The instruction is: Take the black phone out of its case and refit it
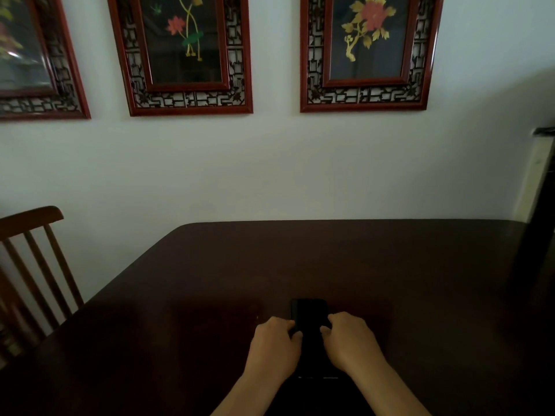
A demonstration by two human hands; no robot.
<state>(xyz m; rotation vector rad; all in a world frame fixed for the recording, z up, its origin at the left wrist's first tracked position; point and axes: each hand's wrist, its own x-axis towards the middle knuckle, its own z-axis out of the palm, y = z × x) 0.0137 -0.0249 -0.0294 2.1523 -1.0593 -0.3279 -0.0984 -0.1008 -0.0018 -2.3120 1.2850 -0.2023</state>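
Note:
The black phone (310, 316) lies flat on the dark wooden table (300, 259), near the front middle. My left hand (274, 345) grips its left edge with curled fingers. From the other side, my right hand (351, 340) holds the right edge, fingertips resting on the phone. The near half of the phone lies between my hands and is hard to make out in the dim light. I cannot tell the case apart from the phone.
A wooden chair (33, 265) stands at the table's left side. The table's far edge meets a white wall with three red-framed pictures (186, 55). A dark tall object (537, 235) stands at the right edge.

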